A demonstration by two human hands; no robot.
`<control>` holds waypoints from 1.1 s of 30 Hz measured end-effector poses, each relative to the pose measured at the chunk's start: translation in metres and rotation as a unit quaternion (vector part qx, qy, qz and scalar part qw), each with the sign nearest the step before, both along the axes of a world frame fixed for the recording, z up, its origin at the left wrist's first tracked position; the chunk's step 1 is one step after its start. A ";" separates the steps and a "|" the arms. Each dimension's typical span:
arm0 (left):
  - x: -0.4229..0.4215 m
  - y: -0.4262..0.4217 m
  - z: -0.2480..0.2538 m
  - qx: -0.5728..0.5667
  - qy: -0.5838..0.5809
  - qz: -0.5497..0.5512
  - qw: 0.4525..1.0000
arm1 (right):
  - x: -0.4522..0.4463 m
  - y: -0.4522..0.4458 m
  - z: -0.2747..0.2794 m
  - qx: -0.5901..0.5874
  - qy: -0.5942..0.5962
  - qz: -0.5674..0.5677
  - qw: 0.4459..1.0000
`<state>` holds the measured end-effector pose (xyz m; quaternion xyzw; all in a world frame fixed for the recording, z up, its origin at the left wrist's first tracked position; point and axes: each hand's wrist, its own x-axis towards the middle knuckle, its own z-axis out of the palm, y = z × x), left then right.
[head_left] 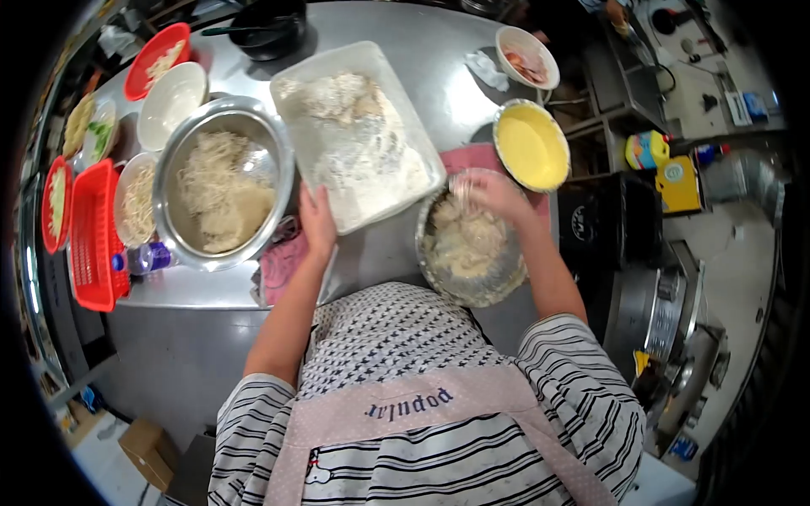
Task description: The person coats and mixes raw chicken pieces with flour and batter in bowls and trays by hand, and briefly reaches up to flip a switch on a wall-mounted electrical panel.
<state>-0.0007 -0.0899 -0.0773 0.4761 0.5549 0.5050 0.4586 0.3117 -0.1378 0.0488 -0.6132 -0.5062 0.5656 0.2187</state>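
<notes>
My left hand (316,226) holds the lower left wall of a white rectangular tray (291,126), which has loose white flour (367,160) and a clumpy pile inside. My right hand (485,196) is over the upper part of a bowl (428,270) on the right, its fingers bent together and dusted whitish. What they hold is too small to make out. Pale, floury pieces (464,240) lie in that bowl below the fingers. The tray stands slanted between this bowl and a large steel bowl (284,181) with pale shreds and a beige mass.
Yellow liquid fills a container (531,146) at the right, with a white bowl of pinkish pieces (527,57) behind. Left are a red basket (93,228), a bottle (145,258), white bowl (171,107) and red bowl (158,61). A black bowl (268,29) stands at the back.
</notes>
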 end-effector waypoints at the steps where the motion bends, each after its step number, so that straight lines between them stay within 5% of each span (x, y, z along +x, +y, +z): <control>1: 0.000 0.000 0.001 0.015 0.020 0.006 1.000 | 0.012 -0.031 -0.026 0.006 -0.038 0.019 0.999; 3: 0.002 -0.002 0.004 0.029 0.041 0.006 0.999 | 0.017 -0.080 -0.047 -0.009 -0.303 0.175 0.937; 5: 0.001 -0.002 0.008 0.005 0.032 -0.001 0.999 | 0.012 -0.123 -0.075 0.016 -0.432 0.201 0.879; 11: 0.000 -0.001 0.009 -0.004 0.061 -0.001 0.998 | 0.006 -0.148 -0.104 0.118 -0.506 0.102 0.848; 15: 0.001 -0.001 0.007 -0.014 0.079 0.011 0.997 | 0.021 -0.144 -0.109 0.131 -0.516 0.153 0.833; 21: -0.004 0.001 -0.004 -0.016 0.015 -0.026 0.999 | 0.061 -0.136 -0.106 0.185 -0.310 -0.003 0.933; 23: -0.001 -0.002 0.009 -0.001 0.056 0.000 0.998 | 0.074 -0.136 -0.111 0.045 -0.087 -0.180 0.979; 27: 0.001 -0.002 0.006 0.006 0.055 0.007 0.998 | 0.083 -0.134 -0.096 -0.010 0.028 -0.217 0.976; 29: 0.001 -0.002 0.007 0.007 0.087 0.022 0.996 | 0.068 -0.130 -0.076 -0.024 0.241 -0.335 0.911; 33: -0.001 -0.002 0.013 -0.006 0.052 -0.008 0.999 | 0.056 -0.119 -0.064 -0.036 0.318 -0.379 0.868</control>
